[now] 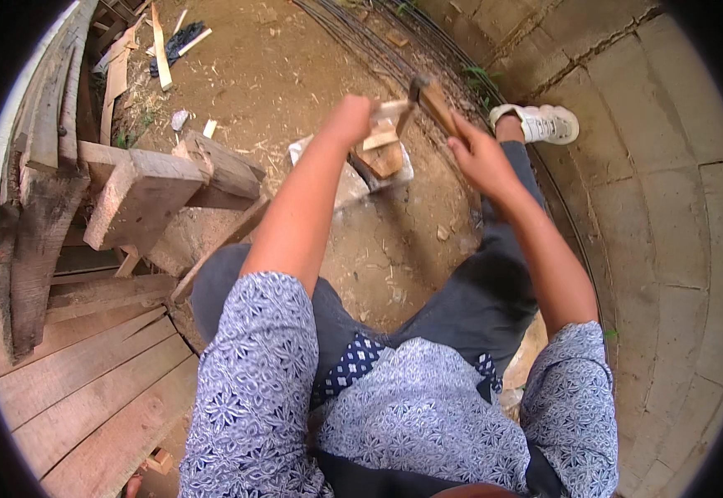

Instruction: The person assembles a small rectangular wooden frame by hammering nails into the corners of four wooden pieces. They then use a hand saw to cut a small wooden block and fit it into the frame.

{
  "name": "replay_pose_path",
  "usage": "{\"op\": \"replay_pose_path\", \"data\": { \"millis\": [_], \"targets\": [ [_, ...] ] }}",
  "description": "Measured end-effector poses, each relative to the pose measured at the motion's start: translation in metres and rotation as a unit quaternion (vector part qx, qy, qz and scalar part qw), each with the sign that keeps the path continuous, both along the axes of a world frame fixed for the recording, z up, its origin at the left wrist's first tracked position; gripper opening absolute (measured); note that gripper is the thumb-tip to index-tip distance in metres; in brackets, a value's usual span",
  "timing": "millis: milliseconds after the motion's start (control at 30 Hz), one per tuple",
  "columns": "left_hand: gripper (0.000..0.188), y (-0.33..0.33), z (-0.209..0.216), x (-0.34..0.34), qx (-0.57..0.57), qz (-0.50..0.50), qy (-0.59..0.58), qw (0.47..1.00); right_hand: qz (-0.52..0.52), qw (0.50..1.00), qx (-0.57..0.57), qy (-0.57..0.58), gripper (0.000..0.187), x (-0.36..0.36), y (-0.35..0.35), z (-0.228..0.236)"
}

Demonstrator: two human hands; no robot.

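Note:
My right hand [484,159] is closed round the wooden handle of a hatchet-like tool [436,104]. Its dark metal head points toward my left hand, the blade hanging downward beside a pale piece of wood [392,109]. My left hand [350,121] is closed on the other end of that piece, its fingers partly hidden behind the wrist. Below them, a chunky wood block [386,161] rests on a whitish, dusty slab [350,189] on the ground. Whether the blade touches the pale wood I cannot tell.
Rough timber beams [150,187] and a plank surface [96,386] stand close on my left. A block wall [652,216] curves along the right, with dark rods [353,37] at its foot. Wood offcuts [160,50] and chips lie on the dirt floor [249,83].

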State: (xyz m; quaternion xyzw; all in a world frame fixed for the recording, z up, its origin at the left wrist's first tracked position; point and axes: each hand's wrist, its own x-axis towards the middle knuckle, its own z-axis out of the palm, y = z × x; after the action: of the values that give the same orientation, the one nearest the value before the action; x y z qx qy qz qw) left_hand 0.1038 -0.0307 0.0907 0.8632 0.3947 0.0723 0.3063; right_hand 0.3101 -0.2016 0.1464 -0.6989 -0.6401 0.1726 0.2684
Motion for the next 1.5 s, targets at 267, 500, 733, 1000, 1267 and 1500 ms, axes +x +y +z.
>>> {"op": "replay_pose_path", "data": {
  "millis": [267,500,733,1000,1267,1500],
  "targets": [
    [0.040,0.018,-0.018,-0.014,0.047,0.020,-0.018,0.999,-0.076,0.980,0.118,0.138,0.054,-0.048,0.000,0.061],
    [0.040,0.014,-0.009,-0.004,0.051,-0.002,-0.007,0.999,-0.032,0.998,-0.049,0.028,0.056,-0.003,0.005,0.009],
    [0.040,0.020,-0.025,-0.015,0.064,0.001,-0.035,0.997,-0.074,0.973,0.186,0.111,0.055,-0.035,0.010,0.035],
    [0.042,0.016,-0.003,-0.010,-0.040,0.033,-0.021,0.998,-0.104,0.963,-0.076,0.238,0.060,-0.013,-0.016,0.022],
    [0.046,0.005,0.075,-0.016,-0.396,0.032,-0.179,0.900,-0.200,0.866,0.043,0.456,0.070,-0.024,-0.038,-0.008],
    [0.080,-0.043,0.106,0.008,-0.406,0.058,-0.394,0.823,-0.176,0.821,0.044,0.542,0.067,-0.019,-0.053,0.002]
  ]
}}
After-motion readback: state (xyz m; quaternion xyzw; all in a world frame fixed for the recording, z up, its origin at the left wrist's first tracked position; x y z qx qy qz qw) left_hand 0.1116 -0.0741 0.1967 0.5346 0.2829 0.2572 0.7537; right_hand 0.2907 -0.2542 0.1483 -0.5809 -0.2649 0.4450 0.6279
